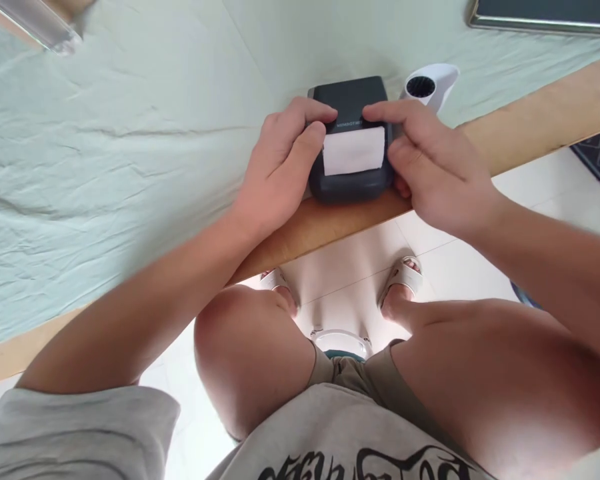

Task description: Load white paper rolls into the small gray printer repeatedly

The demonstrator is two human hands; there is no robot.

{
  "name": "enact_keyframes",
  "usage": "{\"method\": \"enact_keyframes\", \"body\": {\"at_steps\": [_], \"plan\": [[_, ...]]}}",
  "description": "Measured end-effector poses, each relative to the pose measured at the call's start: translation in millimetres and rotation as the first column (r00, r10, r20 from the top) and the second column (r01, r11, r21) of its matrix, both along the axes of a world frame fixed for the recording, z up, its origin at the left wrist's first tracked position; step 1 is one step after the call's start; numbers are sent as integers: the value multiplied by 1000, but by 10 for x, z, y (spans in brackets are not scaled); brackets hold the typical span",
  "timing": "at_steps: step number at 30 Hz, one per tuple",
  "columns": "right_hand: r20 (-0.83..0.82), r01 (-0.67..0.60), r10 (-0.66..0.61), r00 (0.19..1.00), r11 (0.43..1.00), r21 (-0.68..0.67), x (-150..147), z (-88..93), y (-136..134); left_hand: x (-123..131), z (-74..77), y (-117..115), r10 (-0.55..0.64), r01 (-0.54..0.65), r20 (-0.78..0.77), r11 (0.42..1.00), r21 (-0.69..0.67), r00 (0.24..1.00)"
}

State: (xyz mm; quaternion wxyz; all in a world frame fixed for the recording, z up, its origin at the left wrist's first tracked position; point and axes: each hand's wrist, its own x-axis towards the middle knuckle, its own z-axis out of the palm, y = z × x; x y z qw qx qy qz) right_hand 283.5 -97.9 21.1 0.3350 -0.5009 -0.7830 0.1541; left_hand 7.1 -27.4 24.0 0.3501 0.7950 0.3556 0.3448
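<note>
A small dark label printer (353,93) rests at the near edge of the table. A strip of white label paper (354,151) lies over its front part. My left hand (287,157) grips the printer's left side, its index finger on the top and the thumb by the paper's upper left corner. On the right side my right hand (433,157) holds the printer, index fingertip on the top and the other fingers curled against the side. Some of the fingers of both hands are hidden.
Just beyond my right hand lies a white object (443,80) with a round black face. A dark flat panel with a silvery rim (550,13) sits at the far right. At the far left is a clear, shiny object (40,23). Pale green cloth (145,133) covers the wooden table.
</note>
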Motion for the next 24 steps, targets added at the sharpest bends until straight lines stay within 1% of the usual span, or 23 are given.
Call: {"method": "enact_keyframes", "body": {"at_steps": [3, 5, 7, 9, 11, 13, 16, 18, 20, 22, 24], "plan": [[44, -34, 37, 998, 997, -67, 17, 117, -41, -20, 65, -115, 48, -46, 29, 998, -43, 998], [54, -85, 90, 995, 993, -86, 41, 192, -37, -45, 91, -193, 57, -55, 42, 997, -58, 997], [30, -149, 153, 988, 982, -113, 65, 251, -14, -76, 113, -268, 36, -36, 11, 999, -6, 999], [-4, -201, 202, 979, 970, -139, 78, 296, 8, -106, 136, -336, 60, -60, -48, 998, 1, 997], [-16, -217, 217, 976, 965, -147, 77, 331, 17, -133, 154, -393, 74, -73, -51, 997, 3, 996], [-8, -228, 229, 973, 964, -140, 67, 360, 12, -156, 154, -434, 43, -42, -21, 998, 49, 999], [11, -268, 271, 962, 955, -125, 54, 386, -1, -172, 107, -478, 3, -3, -1, 998, 70, 1000], [17, -258, 262, 965, 958, -127, 59, 385, -12, -159, 65, -497, -11, 9, 27, 999, 49, 1000], [17, -209, 212, 977, 970, -123, 76, 372, -30, -127, 44, -505, 41, -43, 48, 998, 46, 998], [15, -161, 164, 986, 980, -118, 97, 348, -52, -84, 55, -503, 41, -42, -47, 999, -14, 998], [8, -136, 138, 990, 983, -122, 115, 307, -73, -37, 89, -494, 18, -22, -92, 999, -32, 996]]}}
